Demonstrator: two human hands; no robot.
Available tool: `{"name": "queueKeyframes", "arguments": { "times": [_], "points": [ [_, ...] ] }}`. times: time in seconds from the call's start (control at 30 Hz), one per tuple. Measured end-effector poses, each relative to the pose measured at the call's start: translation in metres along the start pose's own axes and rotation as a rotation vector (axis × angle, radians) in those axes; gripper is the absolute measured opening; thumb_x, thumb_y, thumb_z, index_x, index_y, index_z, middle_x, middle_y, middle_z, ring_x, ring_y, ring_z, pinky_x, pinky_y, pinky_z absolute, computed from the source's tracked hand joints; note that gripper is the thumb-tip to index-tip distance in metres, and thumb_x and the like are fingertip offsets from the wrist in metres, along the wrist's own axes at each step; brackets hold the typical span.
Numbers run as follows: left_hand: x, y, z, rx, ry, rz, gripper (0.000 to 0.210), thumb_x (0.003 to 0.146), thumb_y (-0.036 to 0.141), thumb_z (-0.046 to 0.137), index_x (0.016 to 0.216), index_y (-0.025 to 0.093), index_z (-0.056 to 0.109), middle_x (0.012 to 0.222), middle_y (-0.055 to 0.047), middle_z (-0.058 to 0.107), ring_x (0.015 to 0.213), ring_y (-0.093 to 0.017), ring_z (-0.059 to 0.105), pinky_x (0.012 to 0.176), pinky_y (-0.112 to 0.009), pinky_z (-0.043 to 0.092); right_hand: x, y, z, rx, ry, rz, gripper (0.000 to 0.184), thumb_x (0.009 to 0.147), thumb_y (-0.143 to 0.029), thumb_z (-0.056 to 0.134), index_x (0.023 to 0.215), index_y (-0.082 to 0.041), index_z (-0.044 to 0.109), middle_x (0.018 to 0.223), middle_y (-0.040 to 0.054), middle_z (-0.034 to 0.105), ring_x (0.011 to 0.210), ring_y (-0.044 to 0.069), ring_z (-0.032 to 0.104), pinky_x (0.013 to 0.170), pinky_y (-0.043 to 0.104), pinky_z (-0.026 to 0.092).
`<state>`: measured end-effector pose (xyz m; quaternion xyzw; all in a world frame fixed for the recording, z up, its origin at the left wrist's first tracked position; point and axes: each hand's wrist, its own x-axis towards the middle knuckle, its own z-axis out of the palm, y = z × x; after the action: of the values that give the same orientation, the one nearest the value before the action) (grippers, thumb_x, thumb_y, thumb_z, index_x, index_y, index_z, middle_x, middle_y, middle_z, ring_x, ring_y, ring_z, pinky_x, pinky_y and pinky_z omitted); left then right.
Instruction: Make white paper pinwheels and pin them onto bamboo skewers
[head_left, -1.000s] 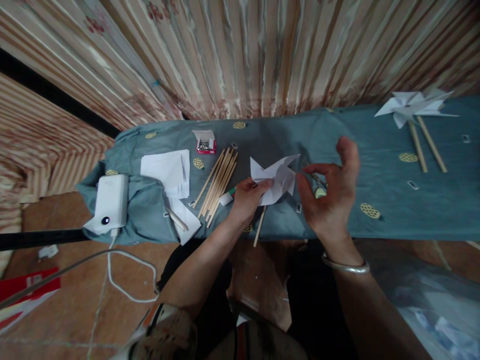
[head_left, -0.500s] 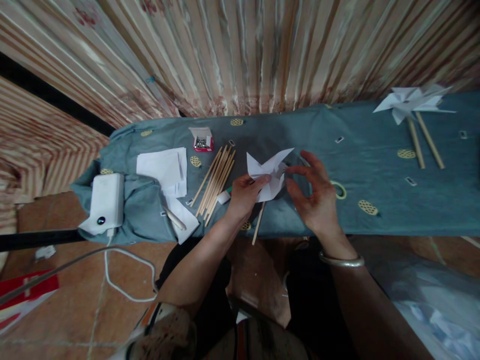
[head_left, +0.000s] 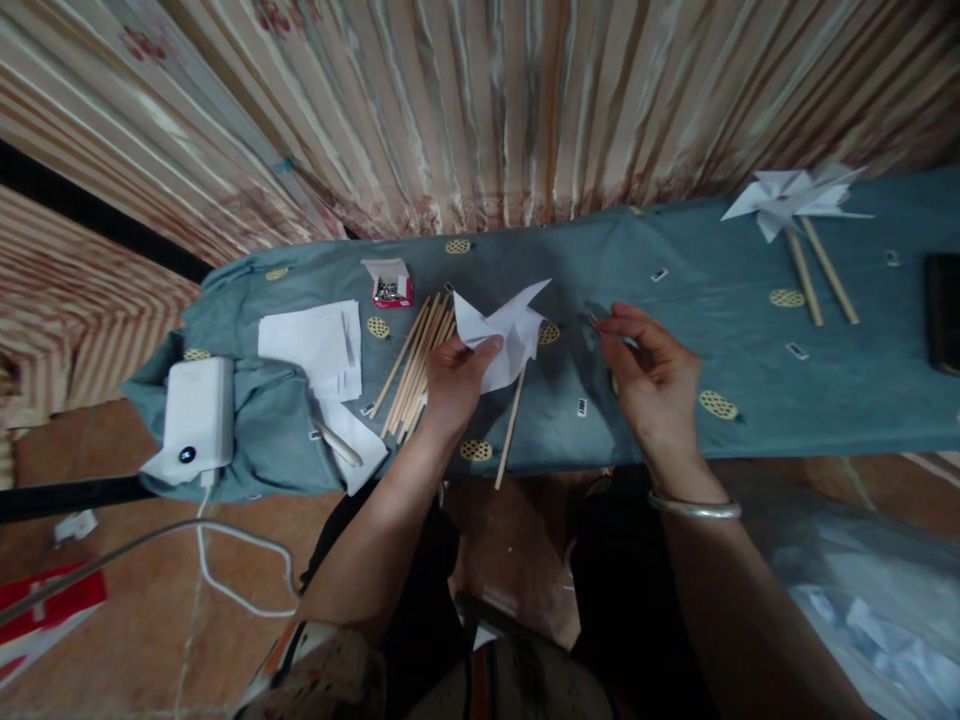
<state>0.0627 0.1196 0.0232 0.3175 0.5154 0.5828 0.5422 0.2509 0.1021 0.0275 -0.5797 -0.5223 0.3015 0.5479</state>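
My left hand (head_left: 457,385) is closed on a white paper pinwheel (head_left: 506,335), thumb on top of its folded blades. Below the pinwheel a single wooden stick (head_left: 510,430) slants toward the table's front edge; whether it is joined to the paper is hidden. To the right, apart from the paper, my right hand (head_left: 652,385) pinches something small and thin between thumb and fingertips, too small to name. Left of my left hand is a bundle of wooden sticks (head_left: 412,370). Behind them stands an open small red-and-white box (head_left: 392,285) with shiny metal bits inside.
White paper sheets (head_left: 304,335) and a white power bank (head_left: 199,415) with a cable lie on the left of the blue-green cloth (head_left: 645,240). At the right are pinwheels (head_left: 795,195) on sticks and a dark object (head_left: 943,310) at the frame edge. A striped curtain (head_left: 510,110) hangs behind.
My right hand has drawn away from the pinwheel, its fingers now pinched together. My left hand has moved left with the pinwheel. The view has shifted slightly, bringing in the dark object.
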Motion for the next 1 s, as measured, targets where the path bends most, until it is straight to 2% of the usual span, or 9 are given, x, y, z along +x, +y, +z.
{"name": "queueKeyframes", "arguments": {
  "times": [0.23,0.33,0.47,0.6,0.77,1.0],
  "points": [
    [0.005,0.007,-0.007,0.015,0.043,0.089,0.02,0.062,0.029,0.083,0.08,0.021,0.078,0.081,-0.001,0.077,0.077,-0.016,0.069,0.076,-0.028,0.053,-0.001,0.005,-0.002,0.001,-0.001,0.01,0.014,0.085,-0.032,0.063,0.092,-0.025,0.072,0.12,0.0075,0.068,0.111,0.026,0.065,0.097,0.046,0.05],
    [0.001,0.005,-0.004,-0.042,0.0,0.029,0.021,0.06,0.028,0.084,0.078,0.02,0.078,0.081,-0.001,0.077,0.076,-0.016,0.069,0.076,-0.028,0.053,-0.002,0.0,-0.004,0.009,-0.031,-0.02,0.014,0.086,-0.03,0.064,0.096,-0.027,0.073,0.123,0.0062,0.067,0.116,0.026,0.063,0.1,0.047,0.049],
    [-0.01,-0.002,0.005,-0.067,-0.091,-0.12,0.019,0.06,0.03,0.083,0.074,0.019,0.077,0.077,-0.001,0.076,0.069,-0.015,0.066,0.069,-0.027,0.051,-0.008,-0.012,-0.001,-0.056,-0.17,-0.108,0.019,0.084,-0.031,0.069,0.103,-0.03,0.073,0.142,0.0024,0.056,0.136,0.028,0.049,0.115,0.051,0.037],
    [-0.017,-0.006,0.011,-0.061,-0.112,-0.163,0.018,0.062,0.029,0.082,0.075,0.019,0.077,0.078,0.0,0.075,0.07,-0.014,0.065,0.071,-0.027,0.051,-0.013,-0.018,0.004,-0.083,-0.251,-0.14,0.02,0.085,-0.033,0.069,0.104,-0.032,0.074,0.15,-0.0012,0.048,0.141,0.029,0.043,0.118,0.052,0.034],
    [-0.018,-0.007,0.01,-0.082,-0.136,-0.175,0.016,0.063,0.028,0.082,0.074,0.019,0.077,0.076,0.0,0.074,0.068,-0.013,0.064,0.069,-0.026,0.049,-0.014,-0.016,0.005,-0.115,-0.249,-0.14,0.013,0.084,-0.034,0.071,0.096,-0.033,0.076,0.15,-0.0029,0.047,0.14,0.031,0.043,0.117,0.053,0.036],
    [-0.02,-0.005,0.01,-0.059,-0.176,-0.167,0.021,0.062,0.032,0.083,0.075,0.017,0.077,0.074,-0.001,0.073,0.065,-0.012,0.061,0.065,-0.025,0.046,-0.013,-0.009,0.01,-0.132,-0.258,-0.134,0.005,0.082,-0.032,0.071,0.083,-0.027,0.072,0.147,0.001,0.052,0.141,0.03,0.042,0.119,0.054,0.03]
  ]
}}
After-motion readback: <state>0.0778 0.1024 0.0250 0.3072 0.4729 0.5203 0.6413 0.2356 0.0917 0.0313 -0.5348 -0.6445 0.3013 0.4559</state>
